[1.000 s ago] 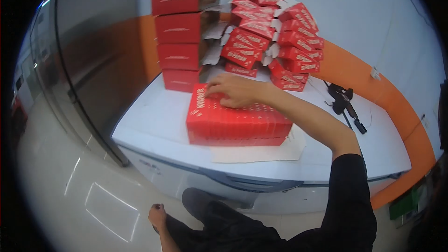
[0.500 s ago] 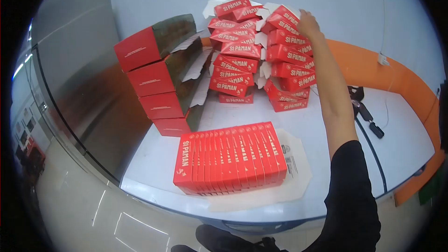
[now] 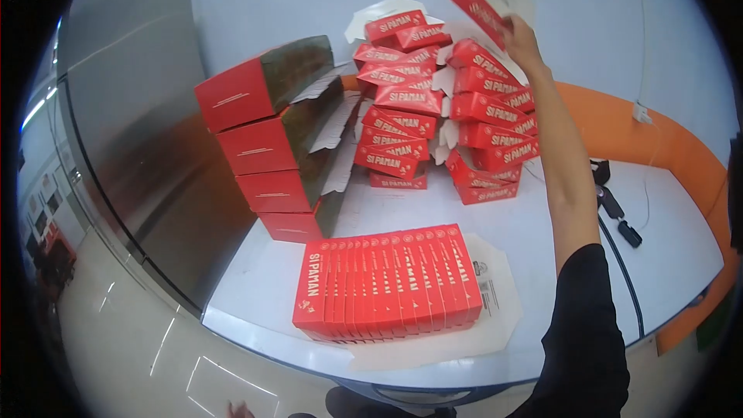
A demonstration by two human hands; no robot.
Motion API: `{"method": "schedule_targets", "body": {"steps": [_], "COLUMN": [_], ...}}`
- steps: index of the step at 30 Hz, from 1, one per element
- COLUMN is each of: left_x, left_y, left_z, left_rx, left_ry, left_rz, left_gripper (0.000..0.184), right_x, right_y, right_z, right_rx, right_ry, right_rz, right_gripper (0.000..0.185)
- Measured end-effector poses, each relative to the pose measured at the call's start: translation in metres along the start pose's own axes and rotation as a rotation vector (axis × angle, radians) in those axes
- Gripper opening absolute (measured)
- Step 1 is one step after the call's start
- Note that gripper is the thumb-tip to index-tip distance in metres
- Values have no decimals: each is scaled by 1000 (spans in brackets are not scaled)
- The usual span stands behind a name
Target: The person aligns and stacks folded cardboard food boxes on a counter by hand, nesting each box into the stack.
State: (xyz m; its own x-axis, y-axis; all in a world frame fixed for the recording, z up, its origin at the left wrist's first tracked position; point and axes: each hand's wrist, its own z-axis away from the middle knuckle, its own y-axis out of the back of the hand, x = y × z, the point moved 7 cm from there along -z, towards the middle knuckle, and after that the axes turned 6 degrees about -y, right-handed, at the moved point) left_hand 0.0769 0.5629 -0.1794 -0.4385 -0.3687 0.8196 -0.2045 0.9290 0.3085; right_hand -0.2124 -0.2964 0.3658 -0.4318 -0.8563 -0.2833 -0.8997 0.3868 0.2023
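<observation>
My right hand [image 3: 522, 45] is closed on a red box [image 3: 480, 15] with a pale open flap, lifted above the right-hand stack of red boxes [image 3: 492, 112]. Beside that stack stands another uneven stack of red boxes [image 3: 398, 97]. A tight row of red boxes [image 3: 387, 282] lies near the front of the white table, on a pale flat sheet [image 3: 499, 294]. Only the fingertips of my left hand [image 3: 240, 409] show, low at the bottom edge and away from the boxes; whether they hold anything is too small to tell.
Four large red boxes [image 3: 251, 143] with open sides are stacked at the table's left. A black device with a cable [image 3: 617, 213] lies on the right of the white table [image 3: 673, 240]. A metal cabinet [image 3: 135, 108] stands at the left.
My right hand has gone from the row of boxes up to the right-hand stack, then lifted a box off its top. The view has tilted upward. My left hand has moved lower in view.
</observation>
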Motion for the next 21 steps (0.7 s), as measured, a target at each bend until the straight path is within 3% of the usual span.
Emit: {"method": "schedule_targets", "body": {"steps": [2, 3, 4, 6, 8, 9, 11, 12, 14, 15, 18, 21], "left_x": [83, 110, 168, 277, 373, 400, 435, 444, 432, 421, 392, 385], "left_y": [-48, -74, -96, -134, -167, -188, -229, -249, -291, -307, -335, -339], "left_z": [-50, -67, -75, -76, -56, -50, -42, -39, -32, -28, -18, -17], "left_rx": [-32, -35, -143, -351, -563, -629, -741, -782, -861, -894, -1158, -1147], "left_ry": [-302, -332, -518, -761, -1137, -1184, -1206, -1190, -1153, -1139, -1017, -1056], "left_rz": [40, 205, 227, 338, 313, 339, 353, 334, 120, 4, -246, -264], "left_gripper": [46, 44, 50, 53, 52, 52, 57, 63, 68, 70, 75, 77], "right_x": [-39, -60, -81, -108, -163, -182, -169, -180, -158, -153, -146, -147], "right_y": [28, 41, 54, 75, 108, 121, 126, 131, 124, 120, 113, 96], "right_z": [0, 7, 14, 42, 102, 138, 199, 234, 289, 316, 369, 399], "right_rx": [135, 146, 155, 117, -70, -172, -315, -461, -500, -651, -864, -955], "right_ry": [45, 91, 139, 188, 157, 138, -44, -283, -230, -432, -677, -735], "right_rz": [-17, -12, -8, -326, -263, -230, -163, -200, -17, 8, 71, 13], "right_gripper": [27, 30, 34, 71, 50, 40, 41, 42, 46, 46, 42, 45]}}
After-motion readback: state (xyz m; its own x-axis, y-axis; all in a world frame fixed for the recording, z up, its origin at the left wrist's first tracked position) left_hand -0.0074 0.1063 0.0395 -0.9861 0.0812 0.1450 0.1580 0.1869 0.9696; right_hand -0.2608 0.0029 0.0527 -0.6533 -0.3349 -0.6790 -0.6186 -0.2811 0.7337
